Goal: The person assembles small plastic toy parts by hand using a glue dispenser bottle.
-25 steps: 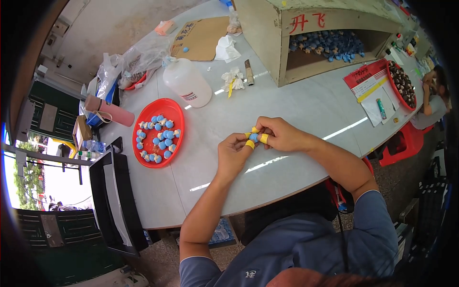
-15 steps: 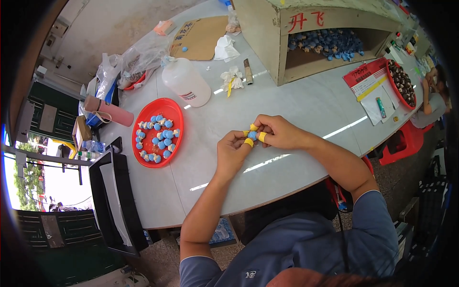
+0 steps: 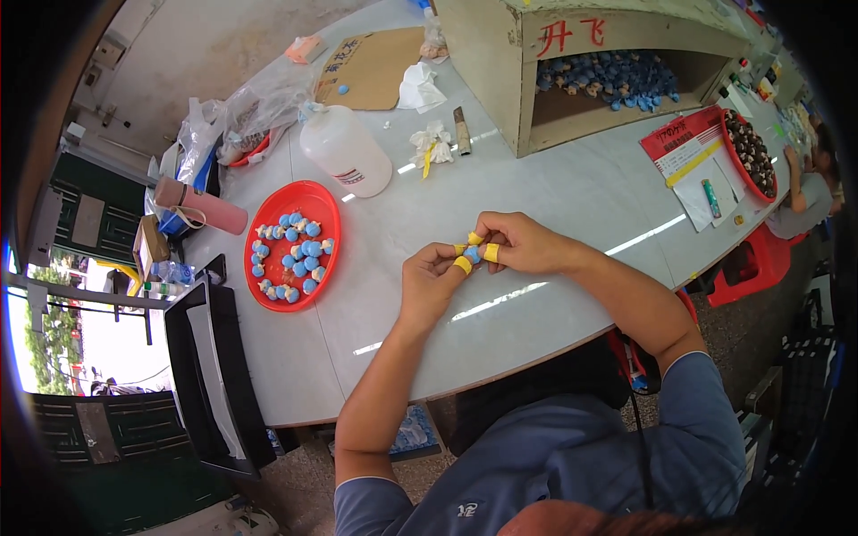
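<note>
A small blue rounded figurine piece (image 3: pixel 472 254) sits pinched between both hands just above the pale grey tabletop (image 3: pixel 572 188), abt mid-table in front of the person. Left hand (image 3: pixel 432 279) is curled, thumb & forefinger closed on the piece, yellow tape wrapped round the fingertip; right hand (image 3: pixel 517 243) comes in from the other side, fingers bunched & pressed onto the same piece, also w/ yellow-taped fingertips (image 3: pixel 491 253). Can't tell exactly what's being done to it, too small, but looks like fitting or pressing parts together. Progress, as a judgement: the red oval plastic tray (image 3: pixel 268 223) to the left holds a loose heap of small blue-and-white figurine pieces (image 3: pixel 293 252), roughly two dozen, so either plenty left to work thru or that's the finished pile, can't say which. Only one piece in hand now. Beyond the tray: a translucent white plastic bottle lying on its side (image 3: pixel 344 150), a pink cylindrical flask (image 3: pixel 198 204), crumpled clear plastic bags (image 3: pixel 246 107), white tissue scraps (image 3: pixel 429 143). Further back an open-fronted beige wooden box (image 3: pixel 500 80) w/ a big stock of blue figures inside (image 3: pixel 608 76), which suggests a long batch job, nowhere near its end. Far right, a second red tray of dark pieces (image 3: pixel 751 154), some paper sheets (image 3: pixel 693 165), and another person's arm (image 3: pixel 804 183) at the table edge
</note>
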Demonstrator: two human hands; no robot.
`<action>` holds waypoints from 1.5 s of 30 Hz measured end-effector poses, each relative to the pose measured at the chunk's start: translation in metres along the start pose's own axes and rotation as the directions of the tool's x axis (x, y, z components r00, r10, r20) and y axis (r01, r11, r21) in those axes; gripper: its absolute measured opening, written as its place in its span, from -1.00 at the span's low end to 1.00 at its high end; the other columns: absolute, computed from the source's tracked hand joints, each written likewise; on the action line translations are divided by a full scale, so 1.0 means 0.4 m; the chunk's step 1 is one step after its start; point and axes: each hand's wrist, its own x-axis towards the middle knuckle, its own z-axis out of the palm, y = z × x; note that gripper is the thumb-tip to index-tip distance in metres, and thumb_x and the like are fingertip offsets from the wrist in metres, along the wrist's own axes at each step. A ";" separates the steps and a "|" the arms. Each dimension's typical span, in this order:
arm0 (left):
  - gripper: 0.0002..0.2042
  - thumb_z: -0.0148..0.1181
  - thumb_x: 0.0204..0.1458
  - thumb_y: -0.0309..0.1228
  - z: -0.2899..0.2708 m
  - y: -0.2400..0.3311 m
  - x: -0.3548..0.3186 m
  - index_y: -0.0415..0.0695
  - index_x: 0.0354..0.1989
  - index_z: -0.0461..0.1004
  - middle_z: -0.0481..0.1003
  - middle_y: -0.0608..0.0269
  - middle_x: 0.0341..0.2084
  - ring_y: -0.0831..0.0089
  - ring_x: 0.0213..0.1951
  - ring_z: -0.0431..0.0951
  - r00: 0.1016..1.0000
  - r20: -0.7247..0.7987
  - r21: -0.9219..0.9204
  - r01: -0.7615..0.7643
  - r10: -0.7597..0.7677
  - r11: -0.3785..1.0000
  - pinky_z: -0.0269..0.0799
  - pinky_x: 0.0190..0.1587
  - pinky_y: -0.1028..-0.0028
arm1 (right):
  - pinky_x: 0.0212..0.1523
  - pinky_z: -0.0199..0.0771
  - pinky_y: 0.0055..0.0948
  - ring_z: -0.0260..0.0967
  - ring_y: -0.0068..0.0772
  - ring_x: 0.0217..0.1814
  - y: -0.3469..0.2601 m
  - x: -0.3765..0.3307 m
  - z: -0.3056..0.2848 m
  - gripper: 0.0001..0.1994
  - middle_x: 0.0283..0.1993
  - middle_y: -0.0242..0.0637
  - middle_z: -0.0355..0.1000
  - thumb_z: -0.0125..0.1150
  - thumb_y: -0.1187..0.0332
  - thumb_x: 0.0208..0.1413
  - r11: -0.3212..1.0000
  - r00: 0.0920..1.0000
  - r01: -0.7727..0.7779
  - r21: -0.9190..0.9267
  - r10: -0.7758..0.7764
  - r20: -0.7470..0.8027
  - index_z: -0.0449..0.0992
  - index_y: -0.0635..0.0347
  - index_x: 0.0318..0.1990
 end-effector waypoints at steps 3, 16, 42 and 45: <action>-0.86 0.18 0.06 -0.65 -0.002 -0.006 0.001 -0.42 -0.22 0.45 0.56 0.06 -0.28 0.47 -0.20 0.59 1.000 -0.007 0.037 -0.021 0.021 0.999 0.51 -0.14 0.58 | -0.33 0.49 -0.55 0.41 -0.56 -0.36 -0.012 -0.003 0.003 -0.96 -0.26 -0.24 0.43 0.03 0.55 0.22 0.998 1.000 0.010 -0.067 -0.010 -0.009 0.33 0.31 -0.22; -0.82 0.05 0.20 -0.47 0.003 0.035 0.000 -0.36 -0.14 0.41 0.55 0.06 -0.26 0.39 -0.25 0.62 0.997 0.007 0.044 0.082 -0.082 0.996 0.55 -0.19 0.50 | -0.42 0.46 -0.59 0.39 -0.60 -0.44 -0.017 -0.003 0.010 -0.91 -0.24 -0.28 0.44 0.02 0.52 0.21 0.997 0.999 -0.018 0.077 0.021 -0.037 0.37 0.31 -0.16; -0.80 0.08 0.12 -0.56 0.004 0.029 0.003 -0.41 -0.12 0.35 0.57 -0.05 -0.29 0.34 -0.28 0.64 0.996 0.016 0.006 0.084 -0.084 0.996 0.57 -0.22 0.53 | -0.52 0.44 -0.61 0.41 -0.62 -0.50 -0.013 0.002 0.015 -0.93 -0.37 -0.31 0.45 0.03 0.51 0.18 0.996 0.995 -0.063 0.056 0.067 -0.071 0.40 0.30 -0.23; -0.80 0.07 0.12 -0.57 0.005 0.028 0.004 -0.42 -0.12 0.35 0.57 -0.04 -0.29 0.35 -0.28 0.64 0.996 0.017 -0.003 0.083 -0.083 0.997 0.57 -0.22 0.53 | -0.53 0.43 -0.62 0.41 -0.62 -0.51 -0.008 0.005 0.015 -0.93 -0.38 -0.32 0.45 0.06 0.49 0.19 0.997 0.995 -0.054 0.054 0.059 -0.075 0.40 0.30 -0.23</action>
